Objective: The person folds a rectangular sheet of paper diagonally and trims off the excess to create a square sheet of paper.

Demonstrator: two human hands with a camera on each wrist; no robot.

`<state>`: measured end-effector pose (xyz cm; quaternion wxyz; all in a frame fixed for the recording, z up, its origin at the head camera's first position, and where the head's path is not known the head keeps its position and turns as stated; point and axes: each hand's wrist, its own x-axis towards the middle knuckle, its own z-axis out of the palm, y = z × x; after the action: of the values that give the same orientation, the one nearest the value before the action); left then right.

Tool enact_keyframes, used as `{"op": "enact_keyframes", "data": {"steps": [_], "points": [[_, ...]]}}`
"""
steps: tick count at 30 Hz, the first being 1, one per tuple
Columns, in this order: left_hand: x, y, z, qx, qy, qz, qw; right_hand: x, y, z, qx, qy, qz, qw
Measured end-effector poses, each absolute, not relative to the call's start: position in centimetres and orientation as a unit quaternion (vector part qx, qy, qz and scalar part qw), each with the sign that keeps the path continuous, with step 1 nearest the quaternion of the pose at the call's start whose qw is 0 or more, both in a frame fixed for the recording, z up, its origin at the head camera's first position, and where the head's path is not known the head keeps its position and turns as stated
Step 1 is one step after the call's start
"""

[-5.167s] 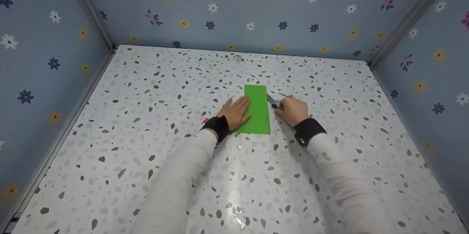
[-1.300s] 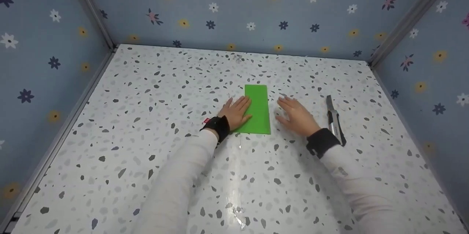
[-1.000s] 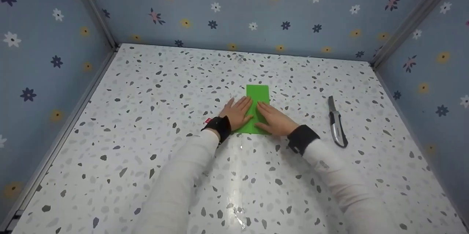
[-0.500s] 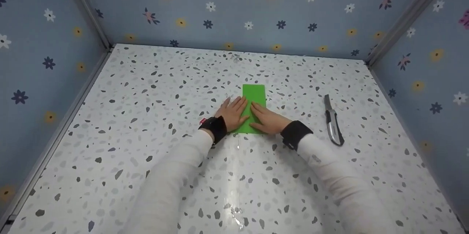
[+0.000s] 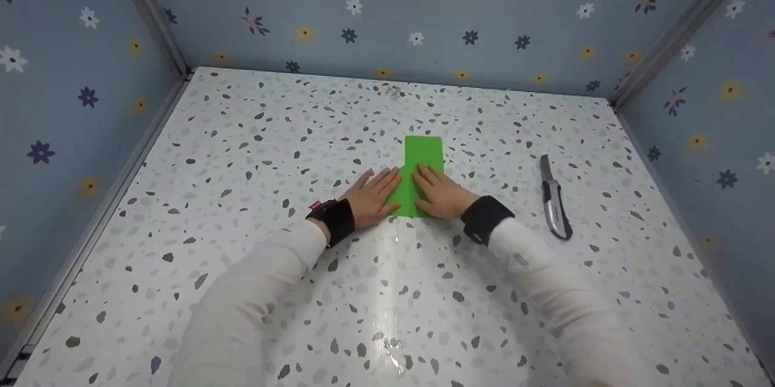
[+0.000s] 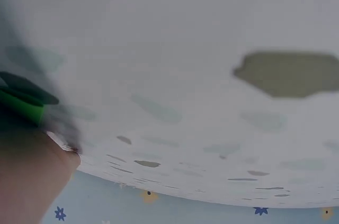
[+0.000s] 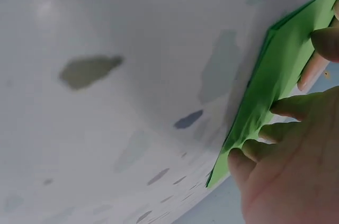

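A green sheet of folded paper (image 5: 425,148) lies flat near the middle of the table, its long sides running away from me. My right hand (image 5: 445,195) rests on its right half, fingers extended. At the left edge of the paper is my left hand (image 5: 370,198), fingers spread and straight, their tips right at the edge. Layered edges of the green paper (image 7: 280,60) show in the right wrist view, with fingertips of the right hand (image 7: 299,155) on it. A corner of the paper (image 6: 26,105) appears beside the left hand (image 6: 32,176) in the left wrist view.
A grey and black utility knife (image 5: 554,208) with its blade out lies on the right of the table, blade pointing away. The speckled white table (image 5: 272,114) is bounded by blue flowered panels (image 5: 387,17) at the back and both sides.
The right hand held the utility knife by the paper's right edge; the knife now lies at right and that hand is on the paper. The left hand has slid left to the paper's edge.
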<state>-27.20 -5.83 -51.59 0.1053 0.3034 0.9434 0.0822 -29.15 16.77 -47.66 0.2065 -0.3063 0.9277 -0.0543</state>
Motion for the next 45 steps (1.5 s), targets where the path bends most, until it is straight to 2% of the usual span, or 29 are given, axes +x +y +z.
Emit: {"op": "enact_keyframes", "data": {"steps": [7,14,21,29,45], "points": [[-27.4,-5.8,-52.0,0.304,0.942,0.088,0.114,-29.0,16.4,-48.4,-0.294,0.931,-0.032,0.216],[-26.5,-6.0,-50.4,0.305,0.938,0.113,0.117,-29.1,17.3,-48.2,-0.29,0.929,-0.037,0.228],[-25.7,-6.1,-49.1,0.303,0.939,0.114,0.115,-28.9,21.3,-48.3,-0.277,0.933,-0.041,0.225],[-26.1,-5.9,-49.9,0.297,0.941,0.114,0.114,-28.8,25.2,-48.6,-0.29,0.931,-0.082,0.207],[-26.7,-5.8,-51.0,0.293,0.944,0.098,0.117,-28.7,29.2,-48.4,-0.266,0.936,-0.101,0.208]]}}
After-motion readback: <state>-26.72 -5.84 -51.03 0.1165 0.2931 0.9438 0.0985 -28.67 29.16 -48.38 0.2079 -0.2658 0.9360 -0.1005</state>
